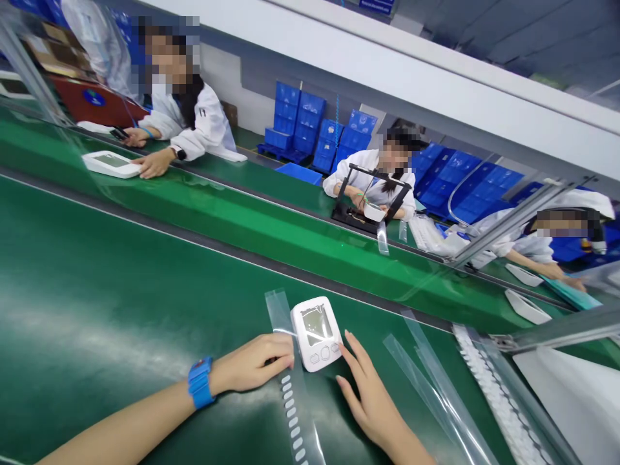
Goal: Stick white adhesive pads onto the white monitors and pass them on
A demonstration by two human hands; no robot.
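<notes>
A white blood pressure monitor (317,334) lies face up on the green work surface, slightly tilted to the left, its grey screen and several buttons showing. Left of it runs a transparent strip (290,420) with a row of small whitish oval stickers. My left hand (256,363), with a blue wristband (200,382), is closed with thumb and forefinger pinched on this strip, close beside the monitor. At the monitor's lower right edge is my right hand (365,391); its fingers are spread, and the forefinger touches the casing near a button.
More transparent strips (436,387) lie to the right, beside a long strip of white pieces (504,394). A bright green conveyor belt (232,226) crosses beyond the dark rail. Co-workers sit opposite, one with a hand (157,163) at another white monitor (111,164). A metal post (508,223) stands right.
</notes>
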